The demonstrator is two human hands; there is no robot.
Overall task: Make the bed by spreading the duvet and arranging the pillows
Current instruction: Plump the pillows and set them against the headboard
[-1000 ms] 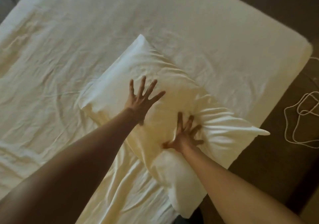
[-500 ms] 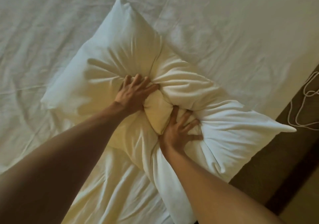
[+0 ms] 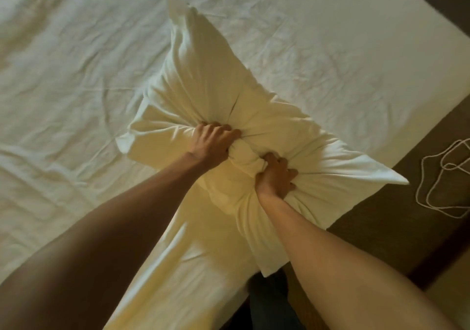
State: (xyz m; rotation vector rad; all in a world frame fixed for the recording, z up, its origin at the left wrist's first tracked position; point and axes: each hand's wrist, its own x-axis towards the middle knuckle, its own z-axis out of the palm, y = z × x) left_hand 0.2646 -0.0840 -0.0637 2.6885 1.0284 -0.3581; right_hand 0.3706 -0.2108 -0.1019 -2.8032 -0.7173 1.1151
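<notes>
A cream pillow (image 3: 203, 75) lies slantwise on the bed near its right edge, bunched in the middle with creases radiating out. My left hand (image 3: 212, 142) grips a fold of the pillow at its centre, fingers curled into the fabric. My right hand (image 3: 276, 175) grips the same bunched fold from the right side. One pillow corner (image 3: 396, 181) sticks out past the mattress edge. No duvet is in view.
The wrinkled cream sheet (image 3: 76, 88) covers the mattress to the left and far side. Dark brown floor (image 3: 381, 228) runs along the right of the bed, with a looped white cord (image 3: 442, 189) lying on it.
My hands went from flat and spread on the pillow to gripping its middle. The pillow is now bunched tighter and its far end has risen.
</notes>
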